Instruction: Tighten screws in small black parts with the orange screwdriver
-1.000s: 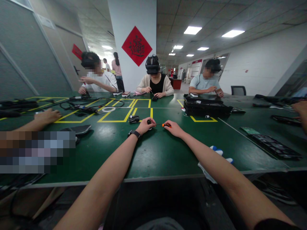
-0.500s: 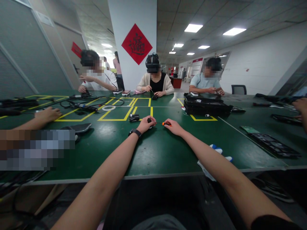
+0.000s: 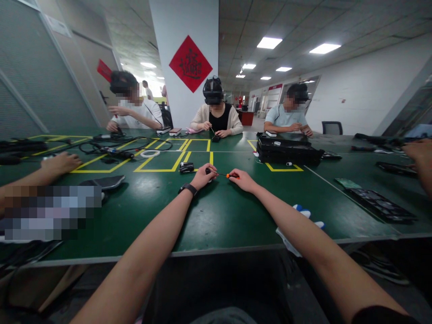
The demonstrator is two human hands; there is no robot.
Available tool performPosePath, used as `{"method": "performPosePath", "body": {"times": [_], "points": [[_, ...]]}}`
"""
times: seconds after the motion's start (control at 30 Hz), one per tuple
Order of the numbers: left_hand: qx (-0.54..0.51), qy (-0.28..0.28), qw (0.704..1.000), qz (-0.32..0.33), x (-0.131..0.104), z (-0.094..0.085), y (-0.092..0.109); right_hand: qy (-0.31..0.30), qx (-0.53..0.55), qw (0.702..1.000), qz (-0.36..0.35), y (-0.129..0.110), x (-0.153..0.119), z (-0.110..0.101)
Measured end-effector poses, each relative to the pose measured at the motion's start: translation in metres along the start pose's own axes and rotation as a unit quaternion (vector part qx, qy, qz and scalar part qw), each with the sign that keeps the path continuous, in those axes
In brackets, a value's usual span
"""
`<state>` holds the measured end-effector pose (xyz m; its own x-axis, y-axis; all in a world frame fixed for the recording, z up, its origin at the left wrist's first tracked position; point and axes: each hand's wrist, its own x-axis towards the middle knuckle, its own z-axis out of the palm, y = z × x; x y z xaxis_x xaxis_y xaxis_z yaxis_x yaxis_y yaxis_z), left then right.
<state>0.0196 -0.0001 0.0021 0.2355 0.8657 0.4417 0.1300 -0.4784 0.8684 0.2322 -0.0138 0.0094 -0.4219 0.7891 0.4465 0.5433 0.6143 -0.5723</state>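
Note:
In the head view my right hand (image 3: 242, 180) is closed around the orange and black handle of a screwdriver (image 3: 228, 176). Its thin shaft points left toward my left hand (image 3: 203, 177), which wears a black wristband. The left fingers pinch a small black part (image 3: 208, 171), whose exact kind is too small to tell. The screwdriver's tip is at or close to this part; whether they touch cannot be made out. Just left of that hand, a black cylindrical object (image 3: 186, 167) lies on the green table (image 3: 222, 216).
A black case (image 3: 290, 152) stands at the back right. Blue and white gloves (image 3: 303, 212) lie by my right forearm, with a circuit-board panel (image 3: 378, 200) farther right. Black cables (image 3: 118, 150) spread over the left side. Several people sit around the table, one hand (image 3: 60, 163) at left.
The whole view has shifted slightly, so things sit a little farther left. Both hands keep their hold on the screwdriver and the small black part.

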Motion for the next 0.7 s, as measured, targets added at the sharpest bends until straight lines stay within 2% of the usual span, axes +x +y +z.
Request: {"method": "performPosePath", "body": {"times": [0.3, 0.7], "points": [[-0.021, -0.001, 1.000, -0.006, 0.0000, -0.0001, 0.0014, 0.006, 0.017, 1.000, 0.023, 0.0063, 0.0029, -0.0019], [-0.016, -0.010, 1.000, 0.004, -0.0019, 0.0003, 0.0088, 0.021, 0.012, 1.000, 0.018, 0.0069, 0.0022, 0.0000]]}}
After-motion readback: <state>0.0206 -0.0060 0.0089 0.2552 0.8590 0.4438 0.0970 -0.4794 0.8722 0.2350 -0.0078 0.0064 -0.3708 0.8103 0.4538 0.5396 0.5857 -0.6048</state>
